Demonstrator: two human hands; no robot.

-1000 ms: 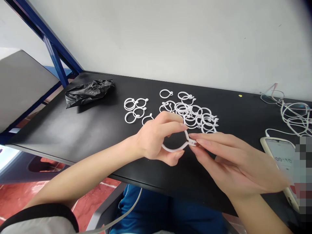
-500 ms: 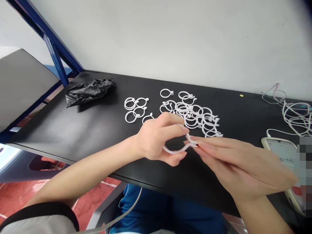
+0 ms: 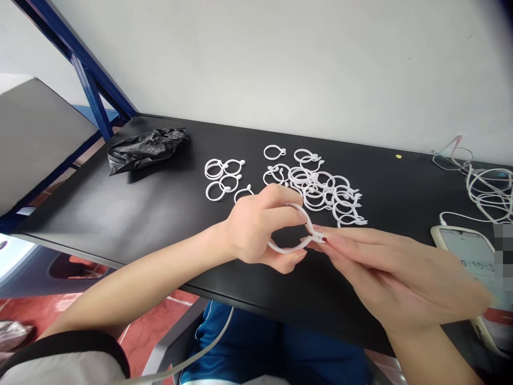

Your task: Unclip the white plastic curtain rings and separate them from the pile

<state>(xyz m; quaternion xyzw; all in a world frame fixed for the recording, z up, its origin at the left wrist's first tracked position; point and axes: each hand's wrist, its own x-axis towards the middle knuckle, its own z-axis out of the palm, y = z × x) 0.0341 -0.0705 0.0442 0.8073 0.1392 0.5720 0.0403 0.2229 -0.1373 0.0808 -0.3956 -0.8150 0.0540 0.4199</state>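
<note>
My left hand (image 3: 258, 227) curls its fingers and thumb round a white plastic ring (image 3: 289, 247), held just above the black table (image 3: 132, 214). My right hand (image 3: 385, 272) pinches the ring's clasp end between fingertips at its right side. Behind the hands lies a heap of several white rings (image 3: 320, 187). A smaller group of rings (image 3: 222, 176) lies to the left of it.
A crumpled black plastic bag (image 3: 144, 148) lies at the table's far left. A phone (image 3: 476, 267) with a lit screen lies at the right, with white cables (image 3: 487, 195) and glasses (image 3: 451, 158) behind it. A blue metal frame (image 3: 90, 88) stands left.
The ring's open ends have come closer together between my hands. Both hands stayed almost in place; the view shifted slightly.
</note>
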